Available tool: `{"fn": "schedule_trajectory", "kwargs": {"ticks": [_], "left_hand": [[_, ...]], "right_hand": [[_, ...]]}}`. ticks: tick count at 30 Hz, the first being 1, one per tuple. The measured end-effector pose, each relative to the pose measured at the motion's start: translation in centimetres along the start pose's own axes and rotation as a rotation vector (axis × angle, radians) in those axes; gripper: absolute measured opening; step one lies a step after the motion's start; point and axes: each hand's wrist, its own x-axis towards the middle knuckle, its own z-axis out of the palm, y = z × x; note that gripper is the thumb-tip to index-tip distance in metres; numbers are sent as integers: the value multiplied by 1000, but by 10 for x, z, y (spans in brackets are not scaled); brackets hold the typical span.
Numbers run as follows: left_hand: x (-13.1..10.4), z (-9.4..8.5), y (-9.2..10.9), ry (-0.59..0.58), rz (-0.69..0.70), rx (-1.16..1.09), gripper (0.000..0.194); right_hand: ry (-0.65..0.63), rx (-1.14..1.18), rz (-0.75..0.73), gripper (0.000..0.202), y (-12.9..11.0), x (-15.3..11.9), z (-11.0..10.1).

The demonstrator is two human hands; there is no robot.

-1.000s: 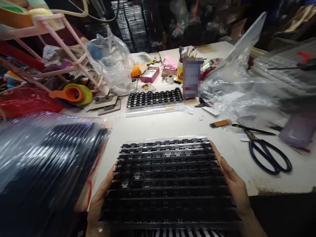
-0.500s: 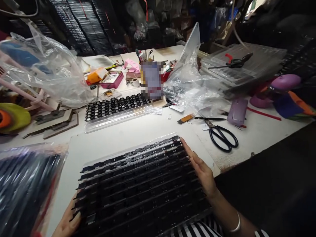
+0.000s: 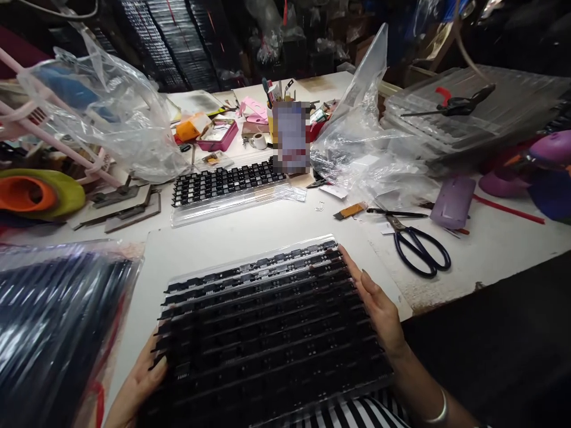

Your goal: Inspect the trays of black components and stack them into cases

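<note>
A clear plastic tray filled with rows of black strip-like parts (image 3: 267, 333) is held up between both hands, tilted toward me above the white table. My left hand (image 3: 141, 374) grips its left edge, thumb on top and fingers hidden beneath. Along the right edge, my right hand (image 3: 379, 309) is closed on the tray with its fingers partly under it. Beyond it lies a second clear tray with shorter black parts in rows (image 3: 227, 184). To the left is a plastic-wrapped stack of black strips (image 3: 62, 321).
Dark-handled scissors (image 3: 422, 249), an orange cutter (image 3: 350, 211) and a purple object (image 3: 454, 202) lie on the right. Crumpled clear plastic (image 3: 379, 160) and stacked clear trays (image 3: 473, 113) stand behind. A tape dispenser (image 3: 40, 196) and plastic bag (image 3: 111, 119) are at left.
The view has swung slightly left, so table items appear further right. Both hands still hold the tray, which is at nearly the same tilt.
</note>
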Motion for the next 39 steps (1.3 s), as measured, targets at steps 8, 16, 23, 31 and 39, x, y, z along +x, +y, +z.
{"fn": "schedule_trajectory", "kwargs": {"ticks": [8, 16, 23, 31, 39], "left_hand": [[5, 1, 2, 53, 42, -32, 80], [-14, 9, 23, -60, -136, -325, 82], [-52, 39, 45, -100, -81, -576, 68], [-48, 34, 38, -91, -37, -548, 72], [-12, 10, 21, -57, -103, -439, 84]], "right_hand": [[31, -30, 78, 47, -5, 0, 8], [74, -175, 58, 55, -8, 1, 10], [63, -196, 112, 57, -6, 0, 9], [73, -176, 118, 57, -4, 0, 16], [-2, -185, 150, 61, -7, 4, 14]]}}
